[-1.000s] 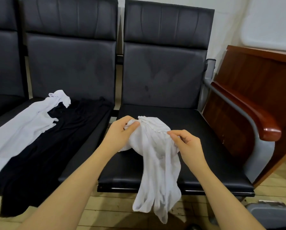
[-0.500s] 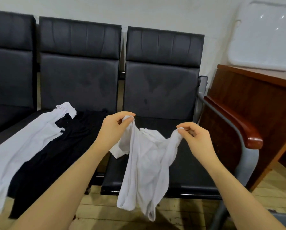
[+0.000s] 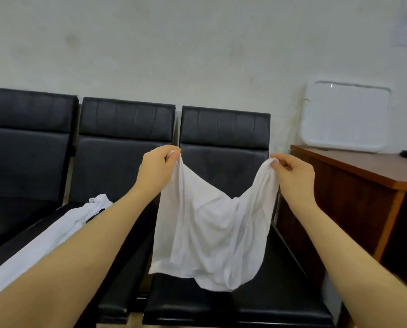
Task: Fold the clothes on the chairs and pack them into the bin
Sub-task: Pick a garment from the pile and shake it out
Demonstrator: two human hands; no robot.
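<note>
A white garment (image 3: 212,230) hangs spread in the air in front of the right black chair (image 3: 225,129). My left hand (image 3: 156,170) pinches its upper left corner and my right hand (image 3: 292,174) pinches its upper right corner. The cloth sags between them, and its lower edge hangs just above the seat (image 3: 264,301). Another white garment (image 3: 56,235) lies across the middle chair's seat, partly behind my left forearm. The bin is out of sight.
Three black chairs stand in a row against a pale wall; the middle chair (image 3: 126,119) is left of the held garment. A brown wooden desk (image 3: 353,171) stands at the right with a white lid-like panel (image 3: 346,117) leaning on the wall.
Both hands have lifted the white garment off the right seat and moved apart, spreading it open. The view has tilted upward toward the wall.
</note>
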